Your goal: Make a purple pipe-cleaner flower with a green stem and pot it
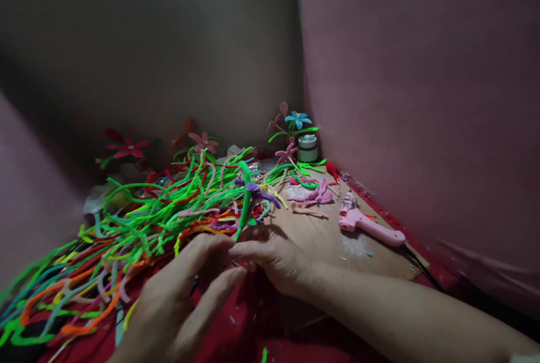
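Right hand (274, 259) pinching purple-and-green fuzzy flower (246, 202); left hand (181, 290) just beside.

Purple flower (254, 189) with a green stem (245, 205); pink glue gun (375, 230) near the right edge of a tan board (307, 242); red cloth (230, 332); mostly green, multicoloured pipe cleaners (169, 205).

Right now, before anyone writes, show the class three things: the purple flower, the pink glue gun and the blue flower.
Purple flower (254, 189), head view: on its petals.
Pink glue gun (371, 228), head view: on its handle.
Blue flower (298, 118), head view: near its centre.
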Demonstrator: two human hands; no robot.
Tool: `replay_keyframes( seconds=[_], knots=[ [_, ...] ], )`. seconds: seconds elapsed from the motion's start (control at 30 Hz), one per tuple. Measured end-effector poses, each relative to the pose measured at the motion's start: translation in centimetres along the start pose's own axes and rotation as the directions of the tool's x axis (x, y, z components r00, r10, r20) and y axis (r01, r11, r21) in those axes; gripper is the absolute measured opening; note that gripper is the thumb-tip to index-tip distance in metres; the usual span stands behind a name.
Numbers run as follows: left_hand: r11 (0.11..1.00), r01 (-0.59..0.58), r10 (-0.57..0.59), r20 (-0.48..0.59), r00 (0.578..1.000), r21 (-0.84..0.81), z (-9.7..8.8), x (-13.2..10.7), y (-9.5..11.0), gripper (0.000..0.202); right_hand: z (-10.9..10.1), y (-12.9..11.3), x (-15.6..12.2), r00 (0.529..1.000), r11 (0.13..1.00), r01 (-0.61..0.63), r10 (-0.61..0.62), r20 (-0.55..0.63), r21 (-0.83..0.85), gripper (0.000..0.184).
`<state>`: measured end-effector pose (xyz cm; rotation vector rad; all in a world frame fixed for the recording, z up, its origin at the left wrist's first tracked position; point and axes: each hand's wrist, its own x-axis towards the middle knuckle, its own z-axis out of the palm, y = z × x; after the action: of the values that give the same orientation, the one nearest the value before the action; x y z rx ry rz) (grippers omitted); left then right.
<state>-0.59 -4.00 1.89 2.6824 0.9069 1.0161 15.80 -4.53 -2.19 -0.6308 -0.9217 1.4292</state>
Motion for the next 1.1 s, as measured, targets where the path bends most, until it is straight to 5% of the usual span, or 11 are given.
replay_keyframes(
  seconds=[0.1,0.23,0.4,0.67,0.8,0.9,0.97,1.03,1.1],
  knots=[
    [0.991,-0.073,0.078,-0.041,0.996,0.114,1.5,1.1,0.1,0.022,0.2,-0.1,-0.1,0.993,1.0,-0.01,0.008,-0.117,-0.01,0.016],
    [0.952,-0.114,0.15,-0.108,0.983,0.284,2.8,0.5,-1.1,0.019,0.6,-0.3,-0.5,0.993,0.997,-0.002,-0.008,-0.117,-0.082,0.018],
    [0.972,-0.1,0.129,-0.132,0.983,0.211,3.4,-0.4,-1.9,0.011,0.4,0.0,-1.1,0.986,0.945,-0.015,-0.041,-0.164,-0.325,0.021],
    [0.919,-0.172,0.235,-0.142,0.962,0.356,4.3,-0.8,-1.7,0.008,0.3,0.9,-1.0,0.963,0.939,-0.014,-0.08,-0.256,-0.344,0.021],
    [0.94,-0.179,0.225,-0.131,0.966,0.292,4.5,-1.2,-1.7,0.01,0.6,0.4,-1.3,0.963,0.853,0.031,-0.164,-0.211,-0.521,0.017],
    [0.993,-0.107,0.112,-0.127,0.986,0.048,4.3,-1.2,-1.3,0.016,0.5,0.3,-1.4,0.969,0.833,0.058,-0.179,-0.17,-0.551,0.017],
    [0.978,0.063,-0.08,-0.075,0.994,-0.199,4.0,-0.9,-0.9,0.016,0.4,0.2,-1.4,0.978,0.844,0.051,-0.15,-0.144,-0.535,0.017],
    [0.835,0.307,-0.314,0.063,0.947,-0.458,3.7,-0.5,-0.5,0.015,0.5,0.1,-1.3,0.985,0.85,0.039,-0.122,-0.125,-0.526,0.016],
    [0.58,0.494,-0.466,0.233,0.854,-0.648,3.5,-0.2,-0.3,0.016,0.7,-0.1,-1.3,0.986,0.838,0.02,-0.106,-0.125,-0.546,0.015]
  ],
)
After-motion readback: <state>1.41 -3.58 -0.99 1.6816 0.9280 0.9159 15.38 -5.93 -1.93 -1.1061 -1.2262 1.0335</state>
